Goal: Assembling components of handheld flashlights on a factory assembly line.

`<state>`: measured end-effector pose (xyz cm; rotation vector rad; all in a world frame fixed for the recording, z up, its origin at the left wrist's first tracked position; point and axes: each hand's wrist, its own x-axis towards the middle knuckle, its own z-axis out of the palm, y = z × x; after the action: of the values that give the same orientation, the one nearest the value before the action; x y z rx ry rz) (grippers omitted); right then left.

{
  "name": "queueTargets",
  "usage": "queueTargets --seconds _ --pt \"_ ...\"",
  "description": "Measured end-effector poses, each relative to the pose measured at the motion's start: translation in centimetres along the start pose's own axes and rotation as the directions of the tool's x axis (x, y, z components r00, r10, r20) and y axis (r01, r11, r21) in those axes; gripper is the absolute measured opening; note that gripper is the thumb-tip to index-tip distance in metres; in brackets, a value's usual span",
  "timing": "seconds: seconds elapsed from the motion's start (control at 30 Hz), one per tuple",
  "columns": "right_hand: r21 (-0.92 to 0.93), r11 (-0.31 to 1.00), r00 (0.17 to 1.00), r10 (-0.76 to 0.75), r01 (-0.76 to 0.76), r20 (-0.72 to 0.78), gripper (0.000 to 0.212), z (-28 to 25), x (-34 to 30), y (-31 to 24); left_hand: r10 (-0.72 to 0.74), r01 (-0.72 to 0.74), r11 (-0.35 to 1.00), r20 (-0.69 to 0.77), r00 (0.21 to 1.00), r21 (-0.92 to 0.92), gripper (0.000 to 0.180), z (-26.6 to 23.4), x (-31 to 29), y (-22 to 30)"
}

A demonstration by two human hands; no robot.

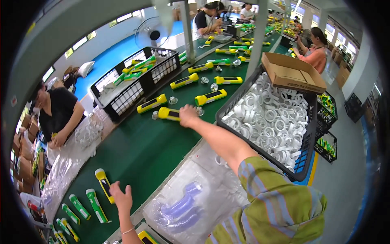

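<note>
On the green conveyor belt point(142, 142), my right hand point(189, 116) reaches forward and closes round the end of a yellow flashlight point(168, 114) with a dark panel; part of that end is hidden under the fingers. Small clear reflector pieces point(173, 100) lie beside the flashlights there. Nearer me on the left, my left hand point(121, 198) has its fingers apart, beside a yellow flashlight point(104, 184) with a white head; it holds nothing that I can see. Several green flashlights point(96, 205) and yellow ones lie in a row farther left.
A black crate point(302, 160) of white rings point(268, 126) stands at my right, with a cardboard tray point(292, 75) on its far rim. Clear plastic bags point(180, 207) lie before me. Across the belt are a crate of flashlights point(142, 85) and a person point(61, 114); other people work farther off.
</note>
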<state>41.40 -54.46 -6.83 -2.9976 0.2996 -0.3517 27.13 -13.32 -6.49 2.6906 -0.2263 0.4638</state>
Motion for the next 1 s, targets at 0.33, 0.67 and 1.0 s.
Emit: queueTargets --seconds 0.33,0.67,1.0 --pt "0.705 0.595 0.868 -0.493 0.386 -0.059 0.041 -12.3 -24.3 -9.5 -0.17 0.281 -0.249 0.327 0.93 -0.927 0.034 -3.4 -1.2 13.9" --pt "0.97 0.129 0.867 -0.484 0.207 -0.12 0.04 -15.0 -25.5 -2.7 0.226 0.554 -0.352 0.506 0.832 -0.755 0.059 -5.7 -11.6 20.8" --pt "0.879 -0.108 0.617 -0.751 -0.464 0.234 0.05 -14.5 -30.2 -1.2 0.4 0.5 -0.144 0.412 0.819 -0.854 0.059 -4.9 -16.9 21.1"
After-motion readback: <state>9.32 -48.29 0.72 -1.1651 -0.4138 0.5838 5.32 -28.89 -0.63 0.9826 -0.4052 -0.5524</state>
